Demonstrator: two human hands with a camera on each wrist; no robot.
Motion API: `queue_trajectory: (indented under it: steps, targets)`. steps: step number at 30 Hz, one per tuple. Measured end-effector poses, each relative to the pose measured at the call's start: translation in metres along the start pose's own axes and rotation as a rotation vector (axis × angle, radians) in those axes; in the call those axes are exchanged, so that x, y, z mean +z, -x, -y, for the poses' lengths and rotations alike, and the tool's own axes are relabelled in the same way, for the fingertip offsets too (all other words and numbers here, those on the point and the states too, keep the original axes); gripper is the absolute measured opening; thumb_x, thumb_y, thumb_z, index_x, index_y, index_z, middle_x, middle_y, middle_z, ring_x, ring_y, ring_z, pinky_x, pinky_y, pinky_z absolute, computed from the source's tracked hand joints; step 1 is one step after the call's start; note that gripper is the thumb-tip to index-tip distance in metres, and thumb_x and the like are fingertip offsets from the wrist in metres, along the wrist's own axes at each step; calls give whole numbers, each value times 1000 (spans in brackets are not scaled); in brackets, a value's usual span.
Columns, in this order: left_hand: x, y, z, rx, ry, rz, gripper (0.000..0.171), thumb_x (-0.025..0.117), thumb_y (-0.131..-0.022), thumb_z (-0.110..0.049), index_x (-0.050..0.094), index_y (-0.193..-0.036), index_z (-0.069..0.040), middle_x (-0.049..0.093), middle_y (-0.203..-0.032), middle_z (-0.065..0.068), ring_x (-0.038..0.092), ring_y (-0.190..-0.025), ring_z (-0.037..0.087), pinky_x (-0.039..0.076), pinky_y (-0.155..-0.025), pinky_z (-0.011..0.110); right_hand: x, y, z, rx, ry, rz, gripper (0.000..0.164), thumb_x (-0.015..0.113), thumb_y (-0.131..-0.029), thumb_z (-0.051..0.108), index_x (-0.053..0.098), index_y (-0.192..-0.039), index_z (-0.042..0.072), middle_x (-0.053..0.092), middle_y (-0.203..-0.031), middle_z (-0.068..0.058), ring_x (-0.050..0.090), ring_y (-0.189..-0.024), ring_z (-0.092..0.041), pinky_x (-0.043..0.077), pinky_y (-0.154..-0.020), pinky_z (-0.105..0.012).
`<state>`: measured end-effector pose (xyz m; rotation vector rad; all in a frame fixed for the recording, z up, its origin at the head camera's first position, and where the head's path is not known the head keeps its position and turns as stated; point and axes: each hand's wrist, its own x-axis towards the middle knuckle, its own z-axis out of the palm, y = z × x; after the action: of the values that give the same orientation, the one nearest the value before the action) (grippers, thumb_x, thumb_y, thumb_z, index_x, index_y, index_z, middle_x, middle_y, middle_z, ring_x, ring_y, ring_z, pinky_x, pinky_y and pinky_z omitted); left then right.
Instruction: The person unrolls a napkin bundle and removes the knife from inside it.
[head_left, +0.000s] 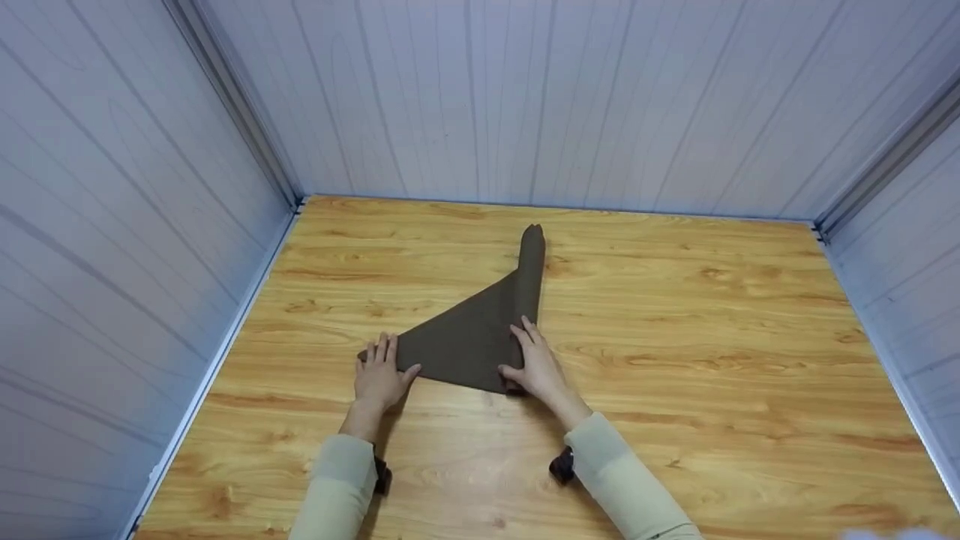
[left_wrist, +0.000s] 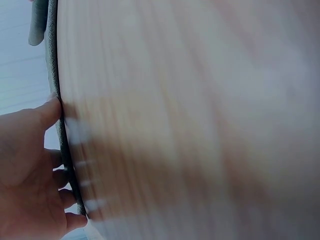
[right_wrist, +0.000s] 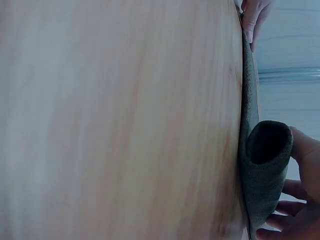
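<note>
A dark olive-brown cloth (head_left: pixel 465 337) lies partly rolled, its flat part tapering to a corner at the left. The rolled side (head_left: pixel 532 262) runs away from the person, and its near end appears as a hollow tube (right_wrist: pixel 267 165) in the right wrist view. My left hand (head_left: pixel 380 381) rests on the left corner, fingers spread and thumb at the near edge. With thumb and fingers apart, my right hand (head_left: pixel 540 367) touches the near part of the roll from above. In the left wrist view, the fingers (left_wrist: pixel 62 177) lie along the cloth's thin edge.
The wood-grain table (head_left: pixel 712 360) extends around the cloth on all sides. Pale panelled walls (head_left: pixel 510 97) stand behind it and at the left and right. A dark wrist device (head_left: pixel 562 465) sits at each light sleeve cuff.
</note>
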<state>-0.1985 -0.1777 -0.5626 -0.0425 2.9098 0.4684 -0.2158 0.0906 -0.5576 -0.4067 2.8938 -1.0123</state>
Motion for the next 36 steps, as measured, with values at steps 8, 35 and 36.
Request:
queue_trajectory:
  steps: [8,35,36]
  targets:
    - [-1,0,0,-1,-10,3,75,44,-89,-47,15,-142,-2,11,-146,18,9,-131,38,11,-100,57,-9,6,-6,10,-13,7,70,69,-77,29,37,-135,7,22,-144,-13,27,-127,-30,31,-98,-42]
    - [-1,0,1,18,-20,2,74,42,-90,-47,16,-141,0,9,-146,19,7,-131,39,10,-100,58,-40,31,-43,67,-54,87,67,63,-83,23,30,-137,1,32,-137,-19,33,-123,-32,30,-98,-43]
    - [-1,1,1,20,-17,0,74,42,-90,-47,16,-141,0,10,-146,19,7,-131,39,10,-100,58,-40,32,-43,56,-48,84,67,63,-83,23,30,-137,1,32,-137,-20,33,-123,-32,30,-98,-43]
